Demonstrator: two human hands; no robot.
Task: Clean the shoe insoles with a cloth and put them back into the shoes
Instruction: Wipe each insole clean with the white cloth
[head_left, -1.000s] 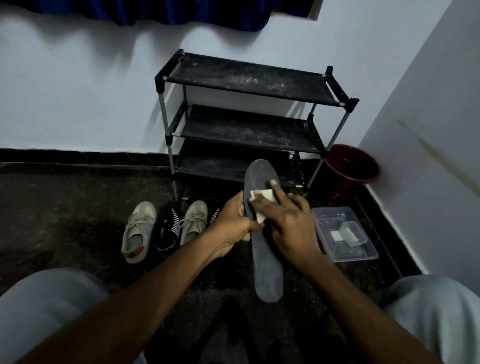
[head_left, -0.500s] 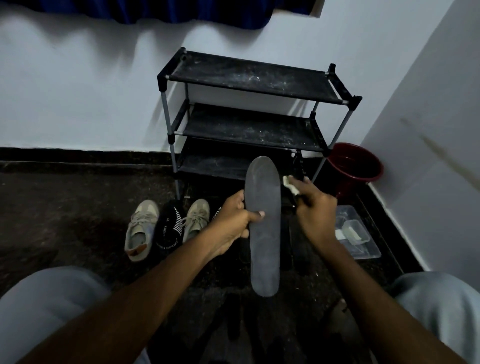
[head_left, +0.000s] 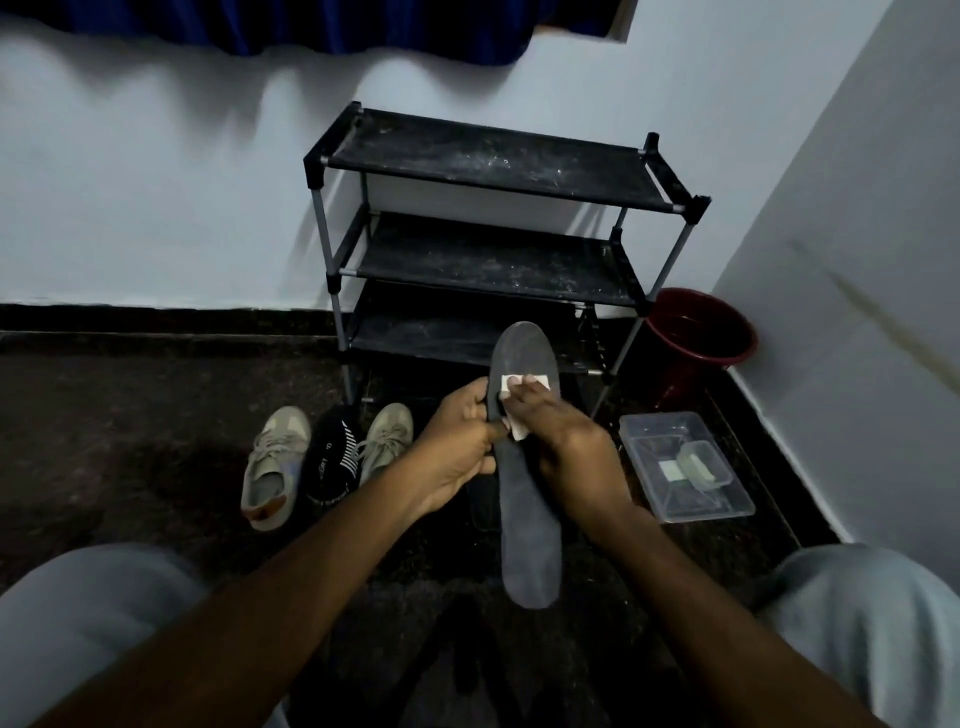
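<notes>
A long dark grey insole (head_left: 527, 525) stands upright in front of me, toe end up. My left hand (head_left: 460, 447) grips its left edge near the middle. My right hand (head_left: 566, 447) presses a small white cloth (head_left: 519, 384) against the upper part of the insole, fingers laid over the cloth. Two beige lace-up shoes (head_left: 275, 462) (head_left: 387, 439) lie on the dark floor to the left, with a black striped item (head_left: 332, 457) between them.
A black three-tier shoe rack (head_left: 493, 218) stands against the white wall behind the insole. A dark red bucket (head_left: 698, 338) sits in the corner at the right. A clear plastic box (head_left: 685, 465) with small items lies on the floor beside my right hand. My knees frame the bottom corners.
My right hand, which had lifted away to the right with the cloth, has come back onto the upper part of the insole. The left hand keeps its grip.
</notes>
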